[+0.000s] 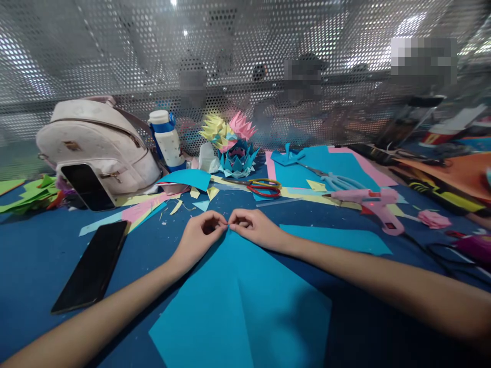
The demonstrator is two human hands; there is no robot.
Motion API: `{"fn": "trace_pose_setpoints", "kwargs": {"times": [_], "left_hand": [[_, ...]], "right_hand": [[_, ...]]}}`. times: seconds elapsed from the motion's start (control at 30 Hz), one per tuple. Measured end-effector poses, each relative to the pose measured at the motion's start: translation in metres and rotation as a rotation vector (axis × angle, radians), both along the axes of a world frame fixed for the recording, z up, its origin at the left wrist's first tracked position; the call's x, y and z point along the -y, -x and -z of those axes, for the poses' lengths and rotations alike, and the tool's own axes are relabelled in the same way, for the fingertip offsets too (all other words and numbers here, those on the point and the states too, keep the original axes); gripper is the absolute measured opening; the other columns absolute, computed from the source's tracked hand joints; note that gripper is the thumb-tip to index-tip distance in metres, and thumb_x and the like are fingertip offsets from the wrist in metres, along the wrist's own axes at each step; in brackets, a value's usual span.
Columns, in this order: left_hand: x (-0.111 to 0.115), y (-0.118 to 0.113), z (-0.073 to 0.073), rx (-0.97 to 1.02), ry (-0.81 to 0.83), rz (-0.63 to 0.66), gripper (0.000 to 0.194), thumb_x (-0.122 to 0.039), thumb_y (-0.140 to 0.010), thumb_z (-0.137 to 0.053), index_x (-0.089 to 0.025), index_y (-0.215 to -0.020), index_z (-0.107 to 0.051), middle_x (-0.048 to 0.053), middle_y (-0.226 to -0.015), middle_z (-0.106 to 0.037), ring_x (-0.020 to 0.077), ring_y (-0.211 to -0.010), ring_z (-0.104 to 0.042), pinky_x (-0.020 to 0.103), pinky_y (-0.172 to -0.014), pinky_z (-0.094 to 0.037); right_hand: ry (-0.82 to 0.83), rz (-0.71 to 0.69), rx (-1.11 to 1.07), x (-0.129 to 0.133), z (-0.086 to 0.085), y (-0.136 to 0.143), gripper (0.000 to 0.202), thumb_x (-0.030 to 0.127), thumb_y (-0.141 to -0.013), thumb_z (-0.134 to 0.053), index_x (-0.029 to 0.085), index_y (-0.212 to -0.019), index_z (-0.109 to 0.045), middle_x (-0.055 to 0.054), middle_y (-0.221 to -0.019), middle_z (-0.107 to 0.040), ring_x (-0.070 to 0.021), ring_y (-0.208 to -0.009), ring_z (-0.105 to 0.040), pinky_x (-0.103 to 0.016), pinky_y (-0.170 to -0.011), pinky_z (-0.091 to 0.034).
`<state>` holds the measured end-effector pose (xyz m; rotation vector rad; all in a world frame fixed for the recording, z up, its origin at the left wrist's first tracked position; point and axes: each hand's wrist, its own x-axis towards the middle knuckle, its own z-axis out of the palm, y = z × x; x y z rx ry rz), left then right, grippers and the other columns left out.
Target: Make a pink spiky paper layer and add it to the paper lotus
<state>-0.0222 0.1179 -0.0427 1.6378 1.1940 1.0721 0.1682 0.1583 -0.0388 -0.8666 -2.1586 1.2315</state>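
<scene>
A large sheet of blue paper (245, 301) with a crease down its middle lies before me, its far end narrowing to a point. At that point my left hand (201, 232) pinches the paper between thumb and fingertips. My right hand (255, 227) pinches it from the other side, and the fingertips of both hands nearly touch. Just beyond the hands are small paper scraps (213, 192) and red-and-yellow-handled scissors (264, 187). To the right of my right hand lies a cut strip of blue paper (337, 238).
A black phone (92, 268) lies on the left, near a pale backpack (95, 138) and a white bottle (166, 140). Folded paper flowers (233, 140) stand at the back. On the right are a pink glue gun (378, 204), light blue scissors (337, 179) and a yellow-black tool (441, 194).
</scene>
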Motion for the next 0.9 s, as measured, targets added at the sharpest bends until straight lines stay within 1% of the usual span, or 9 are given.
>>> {"fn": "trace_pose_setpoints", "kwargs": {"times": [0.17, 0.33, 0.47, 0.6, 0.9], "left_hand": [[0.0021, -0.0011, -0.0008, 0.017, 0.031, -0.023, 0.012, -0.027, -0.078, -0.065, -0.014, -0.079, -0.066, 0.002, -0.074, -0.064, 0.0125, -0.066, -0.054, 0.022, -0.061, -0.041], [0.0045, -0.0001, -0.0001, 0.048, 0.065, -0.022, 0.013, -0.027, -0.076, -0.067, -0.013, -0.079, -0.066, 0.001, -0.071, -0.063, 0.0113, -0.063, -0.054, 0.021, -0.059, -0.041], [0.0049, -0.0002, 0.001, 0.036, 0.055, -0.023, 0.013, -0.026, -0.077, -0.067, -0.013, -0.08, -0.067, 0.001, -0.071, -0.064, 0.0113, -0.062, -0.055, 0.021, -0.058, -0.041], [0.0048, -0.0006, 0.0017, 0.015, 0.033, -0.017, 0.013, -0.026, -0.077, -0.065, -0.013, -0.082, -0.067, 0.002, -0.072, -0.064, 0.0118, -0.063, -0.055, 0.021, -0.058, -0.041], [0.0059, -0.0011, 0.0038, -0.045, 0.019, -0.017, 0.014, -0.026, -0.078, -0.062, -0.014, -0.082, -0.066, 0.002, -0.072, -0.064, 0.0122, -0.063, -0.055, 0.022, -0.057, -0.04]], "right_hand": [[-0.051, -0.002, -0.002, 0.0035, -0.0002, 0.0001, 0.015, 0.03, -0.089, -0.052, 0.017, -0.084, -0.056, 0.003, -0.065, -0.05, -0.0088, -0.054, -0.038, -0.022, -0.052, -0.027], [-0.092, 0.011, 0.001, 0.0072, -0.0026, -0.0006, 0.011, 0.026, -0.089, -0.052, 0.017, -0.088, -0.058, 0.003, -0.064, -0.05, -0.0091, -0.055, -0.042, -0.021, -0.052, -0.029], [-0.097, 0.018, -0.017, 0.0072, -0.0022, -0.0011, 0.01, 0.024, -0.088, -0.052, 0.016, -0.088, -0.057, 0.002, -0.069, -0.054, -0.009, -0.057, -0.045, -0.02, -0.053, -0.032], [-0.095, -0.002, -0.034, 0.0045, 0.0018, -0.0024, 0.01, 0.026, -0.089, -0.053, 0.017, -0.089, -0.057, 0.002, -0.074, -0.056, -0.0083, -0.057, -0.045, -0.02, -0.053, -0.034], [-0.115, 0.0, -0.04, 0.0055, 0.0003, -0.0027, 0.006, 0.022, -0.087, -0.054, 0.016, -0.086, -0.056, 0.003, -0.071, -0.055, -0.0074, -0.055, -0.046, -0.019, -0.052, -0.033]]}}
